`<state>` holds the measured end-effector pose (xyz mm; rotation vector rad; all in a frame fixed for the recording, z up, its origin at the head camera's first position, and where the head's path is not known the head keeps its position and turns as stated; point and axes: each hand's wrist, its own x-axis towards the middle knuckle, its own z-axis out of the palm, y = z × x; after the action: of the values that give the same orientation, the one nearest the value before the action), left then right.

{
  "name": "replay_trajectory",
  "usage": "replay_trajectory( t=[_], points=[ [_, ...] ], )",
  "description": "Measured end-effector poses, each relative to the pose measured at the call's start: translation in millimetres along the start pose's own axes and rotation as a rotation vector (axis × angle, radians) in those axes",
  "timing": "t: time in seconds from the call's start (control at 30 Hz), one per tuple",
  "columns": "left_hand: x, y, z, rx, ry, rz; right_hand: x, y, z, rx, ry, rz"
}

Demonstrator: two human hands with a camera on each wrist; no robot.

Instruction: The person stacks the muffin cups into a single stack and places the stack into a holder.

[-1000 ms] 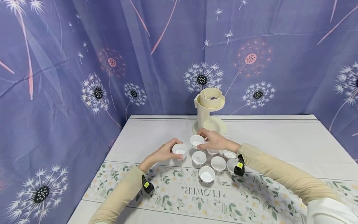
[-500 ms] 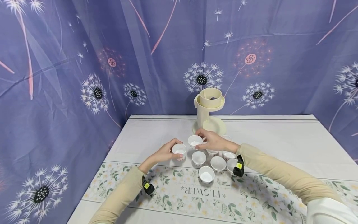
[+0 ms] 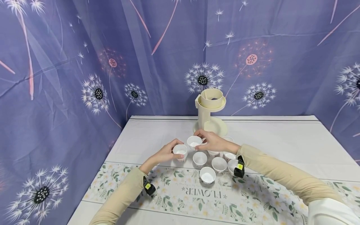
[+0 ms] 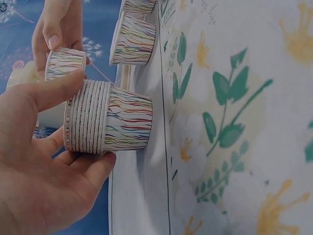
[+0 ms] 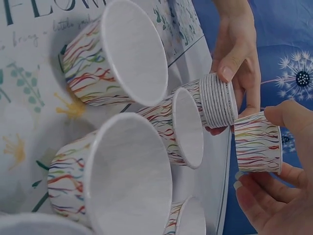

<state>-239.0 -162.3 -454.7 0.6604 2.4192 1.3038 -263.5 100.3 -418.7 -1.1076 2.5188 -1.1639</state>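
We are listing 1 stack of nested striped cups (image 4: 129, 120), left hand (image 3: 165, 153) gripping it over the white table (image 3: 281, 134), 1 single cup (image 5: 257, 144) just beside it, right hand (image 3: 212, 142) pinching that cup, loose cups (image 3: 207, 176) standing nearby, 1 cream stand (image 3: 203, 119) behind.

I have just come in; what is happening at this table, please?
A person's left hand grips a stack of nested patterned paper cups, while the right hand holds a single cup close by, not yet in the stack. More cups sit upright on the table, and a cream stand is behind them.
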Motion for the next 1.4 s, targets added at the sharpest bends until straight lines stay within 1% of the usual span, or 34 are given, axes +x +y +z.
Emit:
replay_trajectory(
  t=[0.13, 0.2, 0.23, 0.33, 0.43, 0.47, 0.7, 0.8, 0.97, 1.03, 1.27, 1.4],
  points=[
    [-1.5, 0.4, -0.6, 0.000, -0.001, -0.012, 1.4, 0.4, 1.7, 0.004, -0.009, -0.016],
    [-2.8, 0.5, -0.6, -0.007, -0.005, -0.007, 1.9, 1.0, 2.8, 0.004, -0.017, -0.020],
    [-4.8, 4.9, -1.2, -0.017, -0.010, -0.006, 2.0, 1.3, 3.4, 0.002, -0.020, -0.022],
    [-5.0, 3.6, -0.7, -0.028, -0.008, -0.010, 2.0, 1.4, 4.3, 0.002, -0.029, -0.028],
    [-3.8, 3.0, -0.4, -0.025, 0.000, -0.026, 2.0, 0.2, 3.9, 0.012, -0.032, -0.037],
    [-1.8, -1.6, 0.3, -0.018, 0.006, -0.031, 2.2, -0.5, 3.7, 0.019, -0.032, -0.041],
    [-1.9, -1.5, 0.9, -0.028, 0.002, -0.048, 3.3, -4.8, 5.0, 0.051, -0.052, -0.091],
    [-2.9, 1.0, 0.8, -0.039, -0.011, -0.051, 4.0, -5.8, 6.0, 0.044, -0.067, -0.107],
    [-5.1, 11.7, -2.5, -0.062, -0.041, -0.052, 5.7, -6.3, 6.5, 0.016, -0.088, -0.137],
    [-4.9, 12.6, -3.0, -0.064, -0.038, -0.051, 6.3, -6.7, 6.5, 0.002, -0.097, -0.143],
    [-0.4, -1.1, -0.2, -0.036, -0.007, -0.041, 7.7, -9.6, 8.3, -0.026, -0.114, -0.157],
    [0.0, -3.1, 0.6, -0.030, 0.002, -0.037, 9.2, -10.9, 11.0, -0.060, -0.109, -0.171]
  ],
)
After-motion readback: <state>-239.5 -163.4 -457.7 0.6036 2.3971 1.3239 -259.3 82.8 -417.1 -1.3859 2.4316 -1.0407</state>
